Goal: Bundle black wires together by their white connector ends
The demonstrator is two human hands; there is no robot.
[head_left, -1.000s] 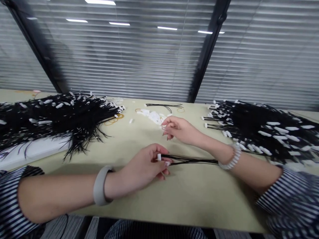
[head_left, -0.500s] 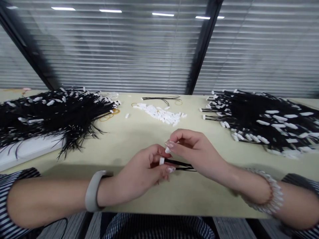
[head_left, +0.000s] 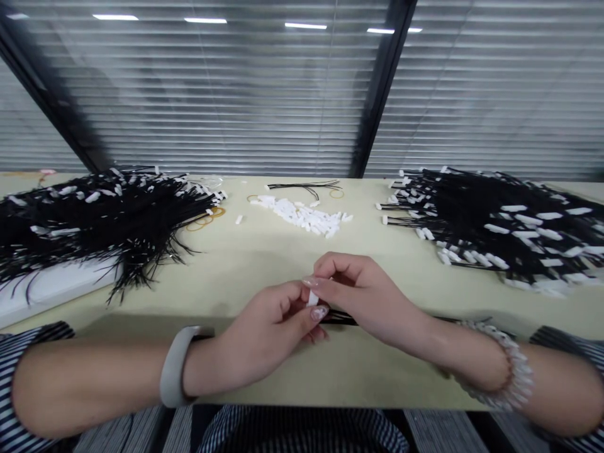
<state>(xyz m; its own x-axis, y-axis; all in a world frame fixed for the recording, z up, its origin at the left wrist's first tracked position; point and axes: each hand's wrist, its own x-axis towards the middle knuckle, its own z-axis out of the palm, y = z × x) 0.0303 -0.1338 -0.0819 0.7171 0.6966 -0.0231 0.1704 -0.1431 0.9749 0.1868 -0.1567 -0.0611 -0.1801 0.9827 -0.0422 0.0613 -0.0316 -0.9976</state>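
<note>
My left hand point(head_left: 264, 330) is closed, pinching a thin black wire harness point(head_left: 342, 318) between thumb and fingers. Its wires run rightward beneath my right hand and come out beyond the wrist. Thumb and forefinger of my right hand point(head_left: 377, 299) grip a small white plastic connector point(head_left: 312, 297) just above the left thumbnail. The two hands touch or nearly touch there. Fingers cover the harness's white end, so I cannot tell whether the connector in my right hand is against it.
A heap of loose white connectors point(head_left: 302, 215) lies ahead, with one harness point(head_left: 304, 185) behind it. Large piles of black wire harnesses flank it, one on the left point(head_left: 94, 214) and one on the right point(head_left: 476, 220). Yellow rubber bands point(head_left: 207, 218) lie by the left pile.
My right hand has moved slightly left and down, bringing its white connector to the left fingertips. The harness's white end, visible before, is now covered.
</note>
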